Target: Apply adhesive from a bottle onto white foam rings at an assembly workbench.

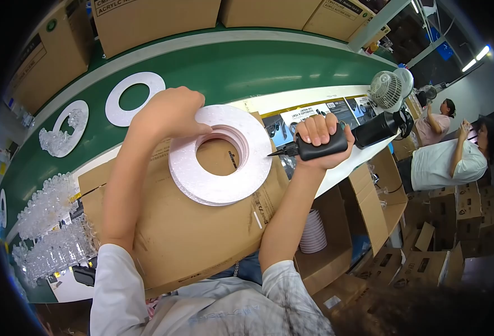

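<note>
A stack of white flat rings (219, 187) lies on a cardboard sheet (185, 241) in front of me. My left hand (171, 113) is closed on the stack's far left edge, its thumb reaching to the central hole; its other fingers are partly hidden. In my right hand (324, 143), to the right of the rings, is a black squeeze bottle (321, 149). Its thin dark nozzle (283, 151) points left, with the tip over or close beside the right rim of the top ring. I cannot tell whether the tip touches it.
Two white rings lie on the green table (202, 64) at the left, one bearing clear plastic pieces (56, 141). More clear pieces (51, 224) are heaped nearer. A fan (387, 89) and black bottle (377, 130) stand right. An open carton (328, 255) holds stacked rings; people are beyond.
</note>
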Demonstrator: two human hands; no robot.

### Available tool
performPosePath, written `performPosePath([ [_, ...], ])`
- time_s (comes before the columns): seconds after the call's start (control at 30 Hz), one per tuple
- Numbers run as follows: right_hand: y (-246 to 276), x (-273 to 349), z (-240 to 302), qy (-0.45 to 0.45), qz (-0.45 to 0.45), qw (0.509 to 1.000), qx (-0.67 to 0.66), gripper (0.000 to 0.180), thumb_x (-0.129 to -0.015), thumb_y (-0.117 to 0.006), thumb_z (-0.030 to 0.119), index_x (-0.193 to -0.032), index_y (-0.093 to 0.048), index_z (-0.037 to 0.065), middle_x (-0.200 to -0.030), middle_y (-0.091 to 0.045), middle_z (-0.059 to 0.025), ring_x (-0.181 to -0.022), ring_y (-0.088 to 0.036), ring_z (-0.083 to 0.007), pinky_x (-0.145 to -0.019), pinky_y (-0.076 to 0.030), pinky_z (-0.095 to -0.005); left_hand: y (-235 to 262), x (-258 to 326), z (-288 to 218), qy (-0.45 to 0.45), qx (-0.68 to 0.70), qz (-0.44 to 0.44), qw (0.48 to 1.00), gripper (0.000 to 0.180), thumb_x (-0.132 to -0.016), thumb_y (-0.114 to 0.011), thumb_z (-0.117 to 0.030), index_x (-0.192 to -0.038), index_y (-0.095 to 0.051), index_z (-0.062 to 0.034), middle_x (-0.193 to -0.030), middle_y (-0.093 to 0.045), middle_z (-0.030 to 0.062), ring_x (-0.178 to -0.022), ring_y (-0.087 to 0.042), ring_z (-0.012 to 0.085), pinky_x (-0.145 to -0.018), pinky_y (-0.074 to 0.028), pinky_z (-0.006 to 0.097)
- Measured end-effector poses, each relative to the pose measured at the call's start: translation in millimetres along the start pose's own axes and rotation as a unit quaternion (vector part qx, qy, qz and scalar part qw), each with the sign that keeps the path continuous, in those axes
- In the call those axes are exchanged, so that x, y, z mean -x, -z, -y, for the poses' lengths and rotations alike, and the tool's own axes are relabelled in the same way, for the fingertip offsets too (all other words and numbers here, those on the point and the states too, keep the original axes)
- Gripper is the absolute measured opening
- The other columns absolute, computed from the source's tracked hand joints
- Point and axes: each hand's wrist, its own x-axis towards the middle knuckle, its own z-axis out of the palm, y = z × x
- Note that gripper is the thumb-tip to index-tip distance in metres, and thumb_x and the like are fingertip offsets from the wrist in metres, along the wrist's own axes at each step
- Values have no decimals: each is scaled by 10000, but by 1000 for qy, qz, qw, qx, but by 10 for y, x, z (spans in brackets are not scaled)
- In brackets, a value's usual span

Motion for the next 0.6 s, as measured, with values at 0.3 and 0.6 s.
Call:
performPosePath([
  [0.3,-5,-7,18,-7,11,1000,13,339,-877,-441,384,-701,-438,94,-552,-412,-7,-498,-396,-138,-535,-352,-310,20,-3,26,0,3,-1,1000,396,-688,-753,-380,-860,-685,-29,-845,-689,162,-798,-669,311,-729,-541,390],
  [0.6,-49,3,-22,-4,-23,1000,16,352,-855,-415,405,-685,-453,99,-539,-431,-12,-460,-391,-141,-485,-353,-299,1,-8,68,0,11,-8,1000,397,-691,-758,-384,-862,-686,-34,-845,-690,162,-798,-670,311,-724,-539,393],
])
